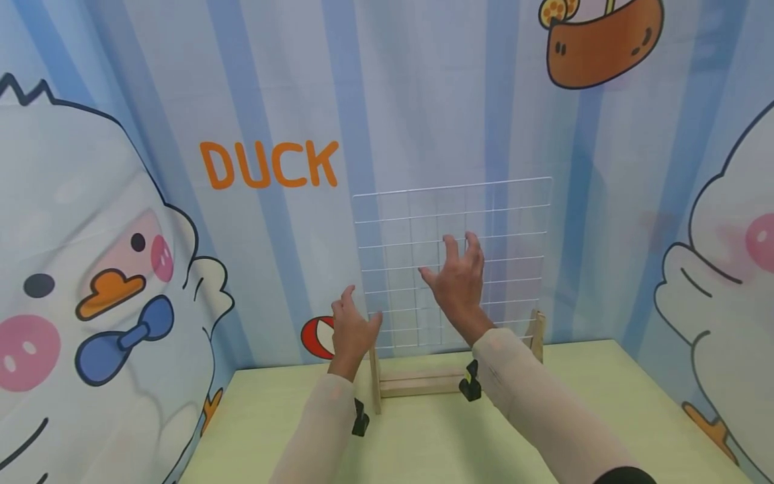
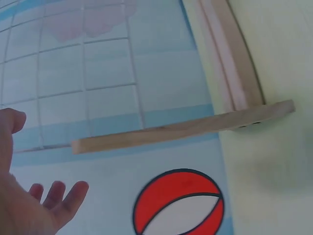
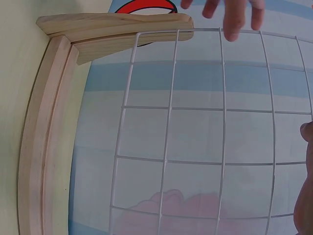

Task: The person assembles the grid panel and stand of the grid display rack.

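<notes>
A white wire grid panel [image 1: 423,242] stands upright in a wooden stand [image 1: 417,387] on the table. My left hand [image 1: 353,329] is raised by the panel's lower left edge, its fingers spread and holding nothing. Higher up, my right hand [image 1: 456,282] is in front of the panel's middle, fingers apart and loosely bent, with nothing in it. From the left wrist, the left thumb [image 2: 14,120] appears close to the wires, but I cannot tell whether it touches. The right wrist view catches left-hand fingers [image 3: 234,19] at the top and part of the right hand [image 3: 304,196] at the right edge.
The pale yellow table [image 1: 574,417] lies under the stand. Behind it hangs a blue striped curtain [image 1: 423,87] printed with ducks, a ball [image 1: 316,337] and the word DUCK. Small black clips [image 1: 470,382] show beside both sleeves.
</notes>
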Demonstrator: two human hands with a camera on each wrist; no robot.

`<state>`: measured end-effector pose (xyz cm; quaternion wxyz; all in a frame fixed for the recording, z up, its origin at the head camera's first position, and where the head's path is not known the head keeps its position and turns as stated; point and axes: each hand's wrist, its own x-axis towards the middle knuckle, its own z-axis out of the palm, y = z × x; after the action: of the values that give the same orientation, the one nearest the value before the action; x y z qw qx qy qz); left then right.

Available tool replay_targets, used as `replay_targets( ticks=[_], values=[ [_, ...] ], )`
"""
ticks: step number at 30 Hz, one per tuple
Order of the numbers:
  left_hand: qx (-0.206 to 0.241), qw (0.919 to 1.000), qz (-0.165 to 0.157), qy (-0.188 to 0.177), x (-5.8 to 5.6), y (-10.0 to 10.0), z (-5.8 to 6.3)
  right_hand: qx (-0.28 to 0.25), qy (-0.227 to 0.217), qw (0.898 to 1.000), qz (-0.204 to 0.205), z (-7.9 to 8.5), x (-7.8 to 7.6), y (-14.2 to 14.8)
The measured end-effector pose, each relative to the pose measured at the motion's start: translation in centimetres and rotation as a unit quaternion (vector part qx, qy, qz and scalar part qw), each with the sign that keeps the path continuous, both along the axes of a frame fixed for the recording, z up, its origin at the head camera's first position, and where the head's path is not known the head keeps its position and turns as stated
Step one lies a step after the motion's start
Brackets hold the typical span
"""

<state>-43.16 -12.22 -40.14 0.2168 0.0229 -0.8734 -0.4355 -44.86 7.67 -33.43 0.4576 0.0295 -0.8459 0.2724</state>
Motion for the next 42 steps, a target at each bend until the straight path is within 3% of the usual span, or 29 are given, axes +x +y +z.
replay_targets(
  ticks=[6,16,25,32,42],
  values=[
    [-0.003,0.9974,0.025,0.067,-0.5,1.5,2.5,0.008,-0.001,1.0,-0.005,0.0,0.0,0.2],
    [-0.011,0.9925,0.048,0.112,-0.5,3.9,5.3,0.009,0.007,1.0,-0.011,-0.6,0.1,0.5],
    [-0.017,0.9891,0.089,0.116,-0.6,5.3,6.0,0.014,0.007,1.0,-0.024,-1.1,0.0,0.5],
    [-0.021,0.9859,0.093,0.138,-0.6,5.6,6.3,0.032,0.007,0.999,-0.028,-0.9,0.1,1.0],
    [0.001,0.985,0.108,0.135,-0.5,5.4,7.0,0.059,0.054,0.997,-0.009,-0.7,0.3,3.0]
  ],
)
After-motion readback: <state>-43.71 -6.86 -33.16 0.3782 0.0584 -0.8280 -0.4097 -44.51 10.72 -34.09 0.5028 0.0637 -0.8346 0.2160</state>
